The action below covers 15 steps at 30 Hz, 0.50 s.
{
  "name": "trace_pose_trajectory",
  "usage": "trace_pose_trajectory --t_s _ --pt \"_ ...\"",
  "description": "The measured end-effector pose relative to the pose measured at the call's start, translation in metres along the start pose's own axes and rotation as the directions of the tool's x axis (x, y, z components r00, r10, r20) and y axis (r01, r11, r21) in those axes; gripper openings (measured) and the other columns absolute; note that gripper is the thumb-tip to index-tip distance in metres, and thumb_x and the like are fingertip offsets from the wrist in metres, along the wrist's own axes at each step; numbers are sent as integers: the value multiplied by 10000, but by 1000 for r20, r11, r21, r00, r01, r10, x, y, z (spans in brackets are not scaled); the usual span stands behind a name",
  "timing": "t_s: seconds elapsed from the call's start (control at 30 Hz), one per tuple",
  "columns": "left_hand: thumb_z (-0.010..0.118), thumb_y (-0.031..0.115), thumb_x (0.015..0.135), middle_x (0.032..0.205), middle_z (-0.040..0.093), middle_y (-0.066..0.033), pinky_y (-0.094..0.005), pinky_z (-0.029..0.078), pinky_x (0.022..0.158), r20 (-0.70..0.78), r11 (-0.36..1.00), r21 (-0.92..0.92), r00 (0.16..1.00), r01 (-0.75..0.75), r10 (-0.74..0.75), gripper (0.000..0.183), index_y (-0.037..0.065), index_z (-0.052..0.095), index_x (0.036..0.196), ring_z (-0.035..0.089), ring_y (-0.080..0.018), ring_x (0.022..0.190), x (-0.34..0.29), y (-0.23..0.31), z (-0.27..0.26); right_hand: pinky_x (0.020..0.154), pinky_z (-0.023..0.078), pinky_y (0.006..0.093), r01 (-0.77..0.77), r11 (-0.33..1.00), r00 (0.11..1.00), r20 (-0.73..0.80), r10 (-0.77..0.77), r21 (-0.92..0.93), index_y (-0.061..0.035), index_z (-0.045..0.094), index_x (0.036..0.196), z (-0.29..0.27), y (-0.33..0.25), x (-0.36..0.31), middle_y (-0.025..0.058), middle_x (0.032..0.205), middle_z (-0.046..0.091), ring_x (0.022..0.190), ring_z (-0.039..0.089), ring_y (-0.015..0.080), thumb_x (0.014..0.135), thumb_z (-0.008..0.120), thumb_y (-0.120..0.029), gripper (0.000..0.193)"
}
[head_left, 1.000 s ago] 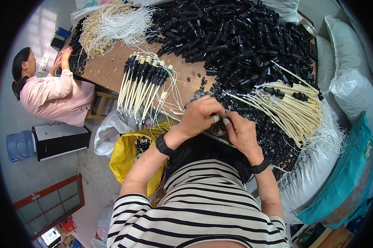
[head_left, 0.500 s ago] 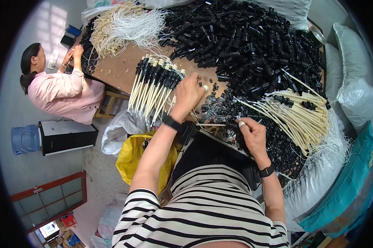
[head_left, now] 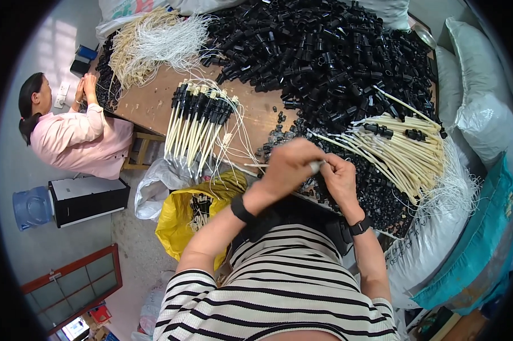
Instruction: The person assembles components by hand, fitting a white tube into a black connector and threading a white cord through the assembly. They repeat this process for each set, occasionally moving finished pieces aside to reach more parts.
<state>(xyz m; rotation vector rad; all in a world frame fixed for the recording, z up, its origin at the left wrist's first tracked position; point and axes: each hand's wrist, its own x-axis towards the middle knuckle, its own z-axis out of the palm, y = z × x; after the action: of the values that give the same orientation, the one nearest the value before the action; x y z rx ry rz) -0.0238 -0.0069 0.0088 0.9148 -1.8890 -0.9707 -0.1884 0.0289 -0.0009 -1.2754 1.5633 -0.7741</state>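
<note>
My left hand [head_left: 290, 167] is closed and partly blurred, its fingertips meeting those of my right hand [head_left: 340, 179] over the front edge of the table. White covers show on a thumb or fingertip of the left hand. Between the fingers is something too small to make out. A thin cream tube [head_left: 255, 165] pokes out to the left from behind my left hand, in line with the pinched fingers of my right hand. Just beyond lie small black and clear plastic pieces [head_left: 279, 136]. To the right rests a bundle of cream tubes [head_left: 404, 156] with white wires.
Black plastic fittings [head_left: 324, 57] are heaped at the back. Left of them lie tubes fitted with black connectors [head_left: 196, 122] and a pile of white wires [head_left: 177, 37]. A yellow bag [head_left: 177, 221] hangs open below. A co-worker in pink [head_left: 77, 133] sits at the far left.
My left hand has come from beside the fitted tubes, right and nearer, to meet my right hand. The view has shifted slightly. The co-worker's hands have drawn together.
</note>
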Motion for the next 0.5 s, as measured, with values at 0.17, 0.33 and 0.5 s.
trace_pose_trajectory --t_s 0.17,0.33,0.5 --pt "658 -66 669 860 635 -65 -329 500 686 102 955 262 988 -140 117 336 85 696 966 602 -248 761 -6 9 11 583 470 256 234 970 972 -31 -233 62 -19 691 1001 5 17 -4 120 738 673 627 590 64 849 543 -12 213" --pt "621 -70 755 809 636 14 -193 452 630 -77 873 -256 891 416 -447 243 34 694 963 553 -35 694 -9 5 10 522 463 300 391 891 896 -126 -426 -233 -36 684 967 6 9 -8 119 700 642 553 623 191 824 614 -35 159" --pt "645 -44 756 821 649 12 -185 449 609 -19 836 -220 855 503 -519 174 15 711 906 541 -22 666 -11 0 8 489 478 362 544 692 747 -102 -657 -475 -73 649 962 9 7 -12 89 717 623 575 629 273 763 666 -57 200"
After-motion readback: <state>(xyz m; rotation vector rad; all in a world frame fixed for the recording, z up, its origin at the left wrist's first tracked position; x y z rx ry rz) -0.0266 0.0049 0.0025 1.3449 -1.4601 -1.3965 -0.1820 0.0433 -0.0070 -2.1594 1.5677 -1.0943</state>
